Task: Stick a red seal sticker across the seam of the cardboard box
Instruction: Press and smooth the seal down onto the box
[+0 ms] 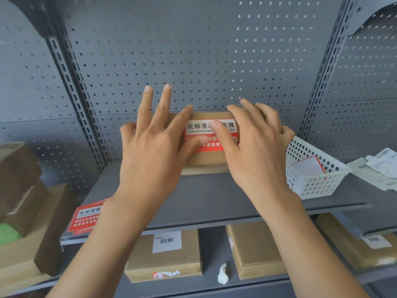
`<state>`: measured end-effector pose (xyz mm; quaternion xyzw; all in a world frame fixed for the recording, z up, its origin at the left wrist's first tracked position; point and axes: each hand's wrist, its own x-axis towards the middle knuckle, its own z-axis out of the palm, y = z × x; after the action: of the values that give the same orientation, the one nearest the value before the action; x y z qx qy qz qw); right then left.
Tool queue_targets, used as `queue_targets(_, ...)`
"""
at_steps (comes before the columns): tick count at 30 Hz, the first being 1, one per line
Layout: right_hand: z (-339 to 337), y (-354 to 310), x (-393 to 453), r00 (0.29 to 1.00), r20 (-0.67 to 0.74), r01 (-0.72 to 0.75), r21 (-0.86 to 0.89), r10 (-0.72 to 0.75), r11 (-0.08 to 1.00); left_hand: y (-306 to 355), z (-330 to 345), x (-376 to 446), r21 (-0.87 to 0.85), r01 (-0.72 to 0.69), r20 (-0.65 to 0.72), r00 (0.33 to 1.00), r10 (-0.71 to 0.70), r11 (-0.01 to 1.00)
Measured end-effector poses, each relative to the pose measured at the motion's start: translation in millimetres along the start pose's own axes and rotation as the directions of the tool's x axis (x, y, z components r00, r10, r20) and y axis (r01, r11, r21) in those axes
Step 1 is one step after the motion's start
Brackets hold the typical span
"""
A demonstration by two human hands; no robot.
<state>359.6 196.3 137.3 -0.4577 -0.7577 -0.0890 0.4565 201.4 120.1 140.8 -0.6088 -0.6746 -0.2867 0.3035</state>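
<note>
Grey pegboard shelf (214, 190): both thumbs press the red seal sticker (211, 145) onto the cardboard box (206, 162), left hand (150, 151) and right hand (255, 147) spread (hiding its middle text); white basket (315, 181) just right.

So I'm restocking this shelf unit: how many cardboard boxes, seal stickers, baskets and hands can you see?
Cardboard boxes: 6, including the box being sealed
Red seal sticker on that box: 1
Loose sticker stack: 1
White basket: 1
Hands: 2, left hand, right hand
Total: 11
</note>
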Motion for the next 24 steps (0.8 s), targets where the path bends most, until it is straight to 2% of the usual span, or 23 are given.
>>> queue_targets(4,1.4,12.5,-5.2,0.996,-0.034,0.082,0.045,-0.08,0.996,-10.4,1.6,-5.9,-0.038,-0.054,-0.02,0.998,0.053,0.998)
queue_targets(11,4.7,24.7,-26.1,0.989,-0.083,0.129,0.107,-0.12,0.986,-17.6,7.1,-24.3,-0.046,-0.12,-0.035,0.992,0.119,0.992)
queue_targets(16,4.7,25.2,-54.1,0.995,-0.014,0.1,0.168,-0.099,0.981,-13.5,17.2,-52.7,-0.082,-0.084,-0.039,0.996,0.081,0.993)
queue_targets(24,15.6,31.5,-93.7,0.992,0.083,0.065,0.278,-0.091,0.958,-7.5,29.0,-85.6,-0.123,-0.019,0.039,0.999,0.024,0.992)
